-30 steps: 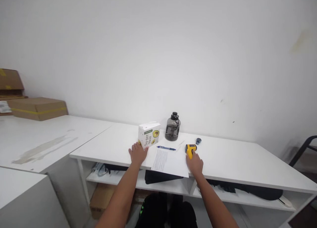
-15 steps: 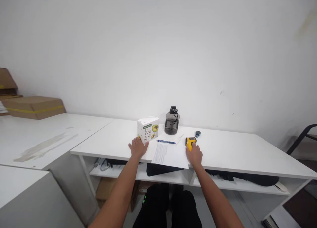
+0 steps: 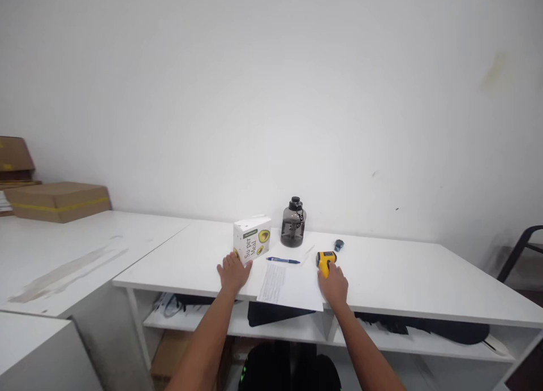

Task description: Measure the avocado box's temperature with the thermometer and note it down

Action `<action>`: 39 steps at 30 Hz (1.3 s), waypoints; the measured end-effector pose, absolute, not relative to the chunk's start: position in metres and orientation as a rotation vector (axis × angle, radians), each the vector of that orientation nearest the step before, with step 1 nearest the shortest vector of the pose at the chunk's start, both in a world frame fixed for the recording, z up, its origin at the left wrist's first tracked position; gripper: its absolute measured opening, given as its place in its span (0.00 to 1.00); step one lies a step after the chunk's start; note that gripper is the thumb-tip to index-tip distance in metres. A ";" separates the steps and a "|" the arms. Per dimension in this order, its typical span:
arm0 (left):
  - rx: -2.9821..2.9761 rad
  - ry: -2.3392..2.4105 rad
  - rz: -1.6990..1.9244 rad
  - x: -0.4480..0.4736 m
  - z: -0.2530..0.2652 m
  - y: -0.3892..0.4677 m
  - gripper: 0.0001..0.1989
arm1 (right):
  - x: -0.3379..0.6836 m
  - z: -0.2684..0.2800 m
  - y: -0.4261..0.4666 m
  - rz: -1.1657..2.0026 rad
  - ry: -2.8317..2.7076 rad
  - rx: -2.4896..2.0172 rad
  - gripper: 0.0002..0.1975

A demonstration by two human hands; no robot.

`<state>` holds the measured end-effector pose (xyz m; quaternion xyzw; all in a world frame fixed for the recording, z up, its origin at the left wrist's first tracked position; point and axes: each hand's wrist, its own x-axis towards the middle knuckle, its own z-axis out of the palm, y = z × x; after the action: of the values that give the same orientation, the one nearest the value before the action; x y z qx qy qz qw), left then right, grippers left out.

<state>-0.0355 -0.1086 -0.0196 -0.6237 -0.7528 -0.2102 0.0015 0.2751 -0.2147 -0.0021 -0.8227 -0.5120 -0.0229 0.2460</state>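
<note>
My right hand (image 3: 334, 286) is closed around the grip of a yellow infrared thermometer (image 3: 326, 259), whose head points up and left over the table. My left hand (image 3: 234, 271) rests on the table at the lower left corner of a white box (image 3: 257, 238) with avocado pictures and the words "Su-per Meal". Its fingers are spread, thumb out, against or just in front of the box. Between my hands lies a printed sheet of paper (image 3: 292, 286), overhanging the table edge. A blue pen (image 3: 283, 260) lies just beyond the sheet.
Behind the pen stands a dark, see-through jug (image 3: 293, 227) with a black cap. A small dark blue object, perhaps a watch (image 3: 338, 245), lies beyond the thermometer. Cardboard boxes (image 3: 59, 201) sit on the left table. Under the white table (image 3: 403, 278) runs a cluttered shelf.
The whole scene sits lower in the picture, as my head has tilted up slightly. Both hands, the box and the thermometer keep about the same places on the table.
</note>
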 end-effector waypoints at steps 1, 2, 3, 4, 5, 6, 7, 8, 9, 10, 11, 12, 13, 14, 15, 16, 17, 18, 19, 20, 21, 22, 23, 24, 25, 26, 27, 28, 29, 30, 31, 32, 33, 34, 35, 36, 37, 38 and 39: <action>-1.958 -2.360 -0.667 -0.035 -0.019 -0.109 0.41 | 0.275 -0.001 -0.215 -0.062 -1.396 -2.246 0.26; -1.959 -2.358 -0.672 -0.035 -0.019 -0.110 0.41 | 0.275 -0.001 -0.216 -0.062 -1.392 -2.251 0.26; -1.961 -2.358 -0.672 -0.035 -0.018 -0.111 0.41 | 0.275 -0.001 -0.216 -0.064 -1.387 -2.255 0.25; -1.965 -2.358 -0.672 -0.035 -0.018 -0.111 0.41 | 0.275 0.000 -0.216 -0.068 -1.383 -2.258 0.25; -1.967 -2.357 -0.675 -0.035 -0.018 -0.112 0.41 | 0.275 0.000 -0.216 -0.072 -1.381 -2.260 0.26; -1.969 -2.355 -0.686 -0.035 -0.018 -0.112 0.42 | 0.275 0.000 -0.216 -0.080 -1.383 -2.259 0.26; -1.971 -2.353 -0.704 -0.035 -0.017 -0.113 0.42 | 0.275 -0.001 -0.216 -0.086 -1.388 -2.256 0.26; -1.979 -2.352 -0.727 -0.035 -0.017 -0.113 0.43 | 0.275 -0.001 -0.216 -0.091 -1.393 -2.254 0.26; -1.988 -2.351 -0.755 -0.035 -0.016 -0.114 0.44 | 0.276 -0.001 -0.216 -0.093 -1.397 -2.252 0.26; -2.001 -2.348 -0.786 -0.035 -0.016 -0.115 0.44 | 0.276 -0.002 -0.215 -0.094 -1.398 -2.252 0.26; -2.015 -2.345 -0.818 -0.035 -0.014 -0.116 0.45 | 0.276 -0.002 -0.215 -0.094 -1.401 -2.251 0.26; -2.033 -2.339 -0.851 -0.036 -0.013 -0.117 0.45 | 0.277 -0.003 -0.214 -0.095 -1.404 -2.250 0.26; -2.049 -2.336 -0.884 -0.036 -0.011 -0.118 0.46 | 0.277 -0.003 -0.214 -0.093 -1.405 -2.250 0.26; -2.061 -2.337 -0.917 -0.037 -0.009 -0.120 0.47 | 0.277 -0.004 -0.214 -0.090 -1.407 -2.250 0.26; -2.067 -2.341 -0.947 -0.037 -0.006 -0.121 0.48 | 0.278 -0.004 -0.214 -0.088 -1.408 -2.251 0.27; -2.068 -2.350 -0.972 -0.038 -0.004 -0.123 0.49 | 0.278 -0.004 -0.214 -0.088 -1.406 -2.251 0.27; -2.066 -2.358 -0.991 -0.038 -0.002 -0.124 0.51 | 0.278 -0.004 -0.214 -0.090 -1.405 -2.248 0.27; -2.060 -2.367 -1.003 -0.039 0.000 -0.126 0.52 | 0.278 -0.004 -0.215 -0.090 -1.402 -2.245 0.27; -2.053 -2.373 -1.006 -0.039 0.002 -0.127 0.53 | 0.278 -0.003 -0.215 -0.089 -1.401 -2.242 0.27; -2.048 -2.375 -1.001 -0.039 0.004 -0.128 0.53 | 0.279 -0.003 -0.215 -0.087 -1.402 -2.238 0.27; -2.045 -2.372 -0.987 -0.039 0.005 -0.128 0.52 | 0.279 -0.003 -0.215 -0.082 -1.402 -2.238 0.27; -2.044 -2.368 -0.966 -0.039 0.005 -0.128 0.50 | 0.278 -0.002 -0.215 -0.075 -1.403 -2.239 0.27; -2.042 -2.365 -0.943 -0.040 0.006 -0.128 0.46 | 0.278 -0.002 -0.215 -0.070 -1.407 -2.241 0.27; -2.040 -2.365 -0.921 -0.040 0.006 -0.128 0.42 | 0.278 -0.002 -0.215 -0.069 -1.411 -2.242 0.27; -2.039 -2.367 -0.905 -0.040 0.006 -0.128 0.38 | 0.278 -0.002 -0.215 -0.072 -1.415 -2.241 0.28; -2.034 -2.372 -0.895 -0.040 0.006 -0.127 0.35 | 0.278 -0.003 -0.214 -0.074 -1.419 -2.240 0.28; -2.026 -2.377 -0.892 -0.041 0.006 -0.126 0.33 | 0.279 -0.003 -0.214 -0.075 -1.421 -2.240 0.28; -2.017 -2.379 -0.891 -0.041 0.006 -0.126 0.32 | 0.279 -0.004 -0.214 -0.074 -1.423 -2.240 0.28; -2.008 -2.377 -0.890 -0.041 0.005 -0.125 0.32 | 0.279 -0.004 -0.213 -0.072 -1.424 -2.241 0.28; -2.002 -2.370 -0.888 -0.042 0.005 -0.125 0.32 | 0.279 -0.004 -0.213 -0.066 -1.424 -2.244 0.28; -1.998 -2.363 -0.886 -0.042 0.004 -0.125 0.31 | 0.279 -0.004 -0.213 -0.061 -1.425 -2.246 0.28; -1.996 -2.356 -0.884 -0.042 0.004 -0.125 0.31 | 0.279 -0.004 -0.213 -0.062 -1.426 -2.245 0.28; -1.995 -2.350 -0.881 -0.042 0.003 -0.125 0.30 | 0.279 -0.004 -0.213 -0.064 -1.428 -2.240 0.28; -1.995 -2.345 -0.877 -0.042 0.003 -0.125 0.29 | 0.278 -0.004 -0.214 -0.067 -1.433 -2.235 0.28; -1.996 -2.342 -0.875 -0.042 0.004 -0.126 0.29 | 0.278 -0.005 -0.214 -0.075 -1.435 -2.236 0.28; -1.998 -2.342 -0.874 -0.042 0.004 -0.126 0.28 | 0.277 -0.006 -0.214 -0.095 -1.432 -2.247 0.29; -2.001 -2.344 -0.875 -0.042 0.004 -0.126 0.28 | 0.277 -0.006 -0.215 -0.134 -1.426 -2.268 0.29; -2.006 -2.347 -0.878 -0.042 0.005 -0.126 0.27 | 0.276 -0.007 -0.215 -0.192 -1.425 -2.293 0.30; -2.010 -2.353 -0.883 -0.042 0.005 -0.126 0.27 | 0.274 -0.008 -0.216 -0.269 -1.437 -2.311 0.30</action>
<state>-0.0419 -0.1257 0.0050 -0.6240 -0.7308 -0.2741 -0.0382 0.2743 -0.2157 -0.0077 -0.8276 -0.5147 -0.0964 0.2022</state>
